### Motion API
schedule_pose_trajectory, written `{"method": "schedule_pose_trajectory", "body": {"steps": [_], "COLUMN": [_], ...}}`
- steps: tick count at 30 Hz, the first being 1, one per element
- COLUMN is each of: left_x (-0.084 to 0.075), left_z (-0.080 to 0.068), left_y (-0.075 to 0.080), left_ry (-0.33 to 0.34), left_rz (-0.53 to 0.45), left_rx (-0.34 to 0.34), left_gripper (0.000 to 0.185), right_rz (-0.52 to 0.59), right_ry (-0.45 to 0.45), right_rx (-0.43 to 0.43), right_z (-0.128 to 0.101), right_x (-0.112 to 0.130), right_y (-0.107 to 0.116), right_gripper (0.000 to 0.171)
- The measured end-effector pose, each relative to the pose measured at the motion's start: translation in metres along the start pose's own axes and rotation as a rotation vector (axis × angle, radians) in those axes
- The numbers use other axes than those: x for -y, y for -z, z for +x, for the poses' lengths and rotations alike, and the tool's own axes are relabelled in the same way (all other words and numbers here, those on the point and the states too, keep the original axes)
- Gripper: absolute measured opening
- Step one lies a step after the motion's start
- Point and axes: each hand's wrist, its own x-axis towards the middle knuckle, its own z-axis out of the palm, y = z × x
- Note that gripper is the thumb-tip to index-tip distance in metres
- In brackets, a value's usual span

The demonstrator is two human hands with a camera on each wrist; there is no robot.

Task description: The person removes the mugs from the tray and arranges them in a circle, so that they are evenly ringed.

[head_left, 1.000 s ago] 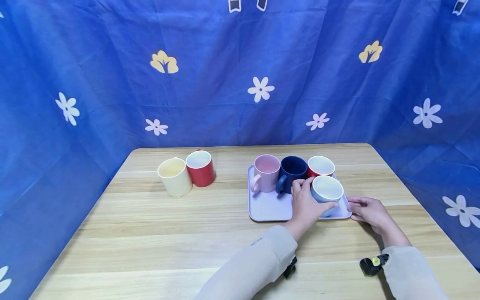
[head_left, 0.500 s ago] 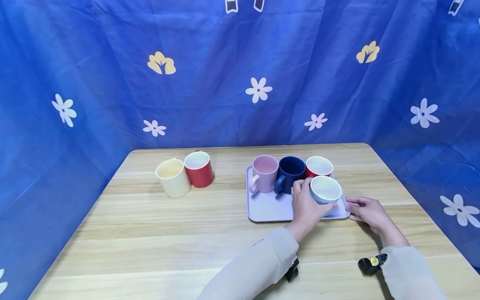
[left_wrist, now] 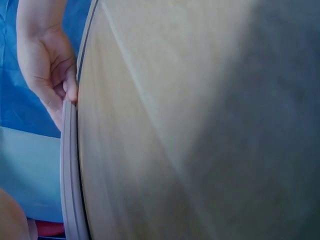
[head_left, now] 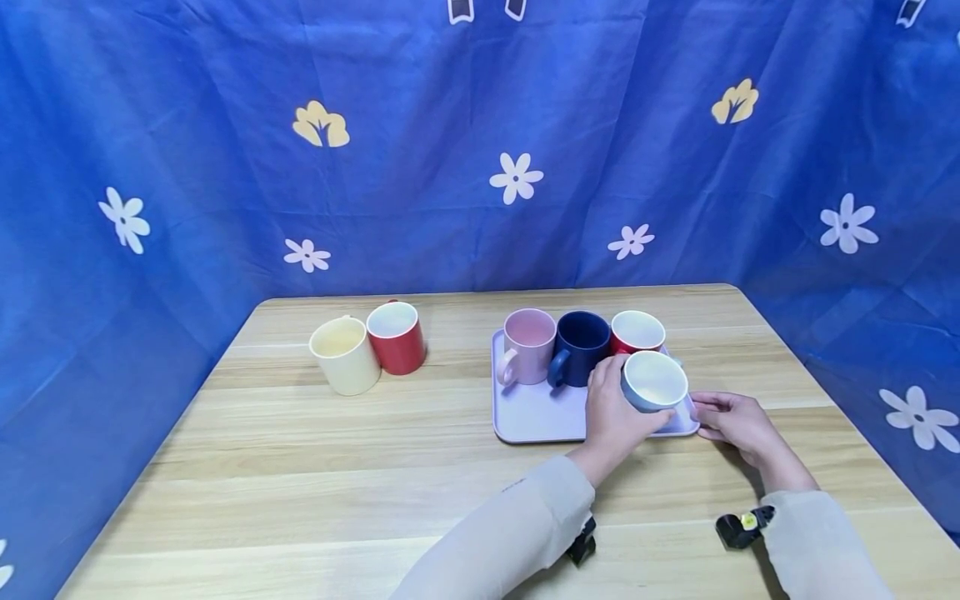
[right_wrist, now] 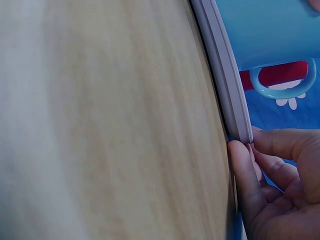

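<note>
A light blue mug (head_left: 645, 401) with a white inside is at the front right of a pale lilac tray (head_left: 536, 417). My left hand (head_left: 617, 414) grips it from the near left side, thumb in front. Its light blue handle (right_wrist: 282, 95) shows in the right wrist view. My right hand (head_left: 738, 427) pinches the right front corner of the tray between thumb and fingers. A pink mug (head_left: 529, 350), a navy mug (head_left: 582, 350) and a red mug (head_left: 636, 332) stand in the tray's back row. The red one is partly hidden.
At the back left of the wooden table (head_left: 300, 483) stand a cream mug (head_left: 348, 362) and another red mug (head_left: 397, 343), side by side. A blue patterned curtain (head_left: 420, 150) hangs behind and along the sides.
The light blue mug has shifted slightly to the right in my left hand, and looks a little more tilted. My right hand stays at the tray's corner.
</note>
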Motion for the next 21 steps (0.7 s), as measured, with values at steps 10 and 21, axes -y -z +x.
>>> {"method": "schedule_pose_trajectory", "body": {"steps": [10, 21], "left_x": [-0.001, -0.013], "left_z": [0.003, 0.005], "left_y": [0.007, 0.02], "left_ry": [-0.103, -0.171], "left_rz": [-0.104, -0.179], "left_rx": [-0.112, -0.207], "left_gripper": [0.082, 0.085], "right_rz": [0.017, 0.0], "right_ry": [0.003, 0.0], "right_rx": [0.001, -0.003], "right_z": [0.0, 0.0], "right_x": [0.0, 0.001], "right_y": [-0.001, -0.001], "right_gripper": [0.048, 0.048]}}
